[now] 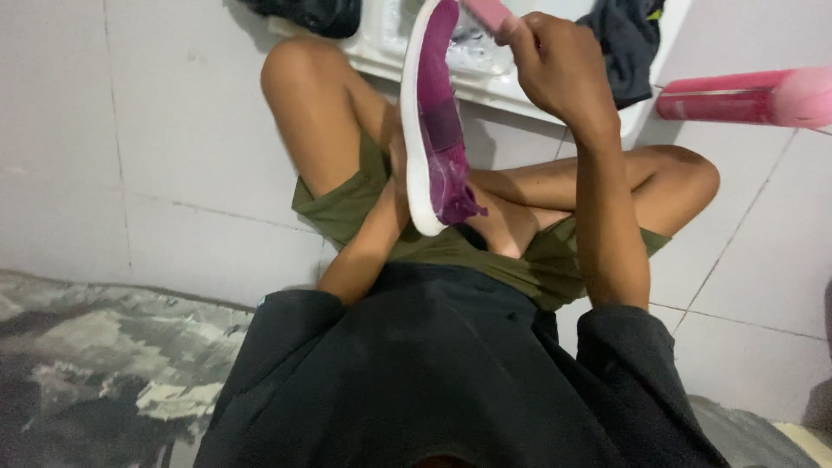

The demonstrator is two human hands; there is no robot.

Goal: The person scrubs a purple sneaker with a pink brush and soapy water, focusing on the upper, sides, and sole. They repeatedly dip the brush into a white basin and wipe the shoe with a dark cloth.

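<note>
Scrubbing step: the left hand (pixel 397 165), mostly hidden, props the purple shoe (pixel 436 121) upright over the lap, fingers' grip unclear. Right hand (pixel 555 65) clenches a pink brush (pixel 490 14) at the toe; next, steady strokes above the white basin (pixel 381 52).

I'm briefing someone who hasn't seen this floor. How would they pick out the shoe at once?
Start at the white basin on the tiled floor ahead of the seated person's knees. Just in front of it, the left hand holds up a shoe, with the right hand beside it holding something pink. It is the only magenta knit thing with a thick white sole.
</note>
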